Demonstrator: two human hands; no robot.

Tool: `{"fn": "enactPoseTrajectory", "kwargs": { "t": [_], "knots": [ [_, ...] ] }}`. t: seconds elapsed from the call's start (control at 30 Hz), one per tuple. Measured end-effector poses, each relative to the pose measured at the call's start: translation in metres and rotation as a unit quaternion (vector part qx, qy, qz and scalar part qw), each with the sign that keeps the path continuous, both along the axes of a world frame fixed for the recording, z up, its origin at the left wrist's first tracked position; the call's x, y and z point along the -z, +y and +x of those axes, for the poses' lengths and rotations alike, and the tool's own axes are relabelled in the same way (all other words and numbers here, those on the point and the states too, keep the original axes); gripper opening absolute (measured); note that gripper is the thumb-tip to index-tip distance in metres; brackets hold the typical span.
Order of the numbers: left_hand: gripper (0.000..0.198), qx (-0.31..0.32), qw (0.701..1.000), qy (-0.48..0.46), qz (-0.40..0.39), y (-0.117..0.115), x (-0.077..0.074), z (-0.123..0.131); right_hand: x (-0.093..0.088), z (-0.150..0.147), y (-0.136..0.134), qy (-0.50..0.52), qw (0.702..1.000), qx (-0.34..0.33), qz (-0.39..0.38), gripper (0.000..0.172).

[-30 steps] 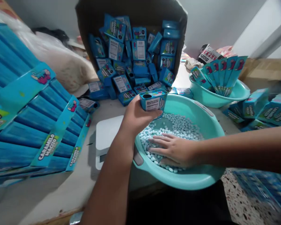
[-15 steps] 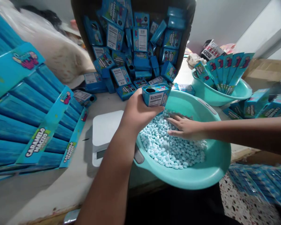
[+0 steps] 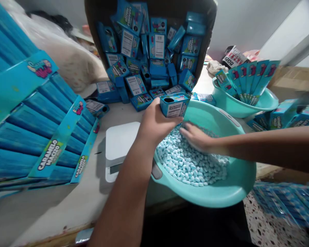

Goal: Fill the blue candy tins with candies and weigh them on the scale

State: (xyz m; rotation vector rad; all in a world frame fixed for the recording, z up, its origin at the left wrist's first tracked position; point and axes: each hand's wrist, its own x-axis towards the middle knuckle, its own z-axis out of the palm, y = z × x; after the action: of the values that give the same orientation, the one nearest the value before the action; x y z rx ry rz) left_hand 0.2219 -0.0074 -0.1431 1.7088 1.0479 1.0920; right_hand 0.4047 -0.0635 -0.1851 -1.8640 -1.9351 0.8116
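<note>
My left hand (image 3: 156,124) grips a small blue candy box (image 3: 174,104) with its open hole facing up, held over the far rim of a turquoise basin (image 3: 231,192). The basin holds a heap of pale blue candies (image 3: 190,163). My right hand (image 3: 197,137) reaches in from the right and lies on the candies just below the box, its fingers curled and smeared by motion.
A dark container (image 3: 149,51) tipped on its side spills several blue boxes. A white scale (image 3: 119,144) sits left of the basin. Flat blue cartons (image 3: 33,120) are stacked at left. A second basin (image 3: 247,99) with flat packs stands at right, beside more boxes (image 3: 285,116).
My right hand moved from the near side of the candy heap up to the far side, close under the box. The left hand kept the box almost still.
</note>
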Motion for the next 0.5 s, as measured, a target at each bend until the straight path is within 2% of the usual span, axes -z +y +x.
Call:
{"fn": "enactPoseTrajectory", "kwargs": {
  "t": [0.13, 0.23, 0.37, 0.5],
  "knots": [
    [0.040, -0.024, 0.998, 0.051, -0.017, -0.001, -0.005, 0.001, 0.018, -0.019, -0.006, -0.023, 0.992, -0.124, 0.007, 0.063],
    [0.038, -0.017, 0.998, 0.064, -0.010, 0.000, -0.006, 0.001, 0.015, -0.030, -0.021, 0.023, 0.985, -0.170, -0.001, 0.056],
    [0.037, -0.019, 0.998, 0.062, -0.008, 0.000, -0.005, 0.001, -0.002, -0.033, -0.040, 0.120, 0.973, -0.158, -0.117, 0.048],
    [0.039, -0.036, 0.998, 0.048, -0.021, 0.001, -0.002, 0.001, -0.017, -0.032, -0.051, 0.241, 0.937, -0.069, -0.244, 0.039]
  ]
}}
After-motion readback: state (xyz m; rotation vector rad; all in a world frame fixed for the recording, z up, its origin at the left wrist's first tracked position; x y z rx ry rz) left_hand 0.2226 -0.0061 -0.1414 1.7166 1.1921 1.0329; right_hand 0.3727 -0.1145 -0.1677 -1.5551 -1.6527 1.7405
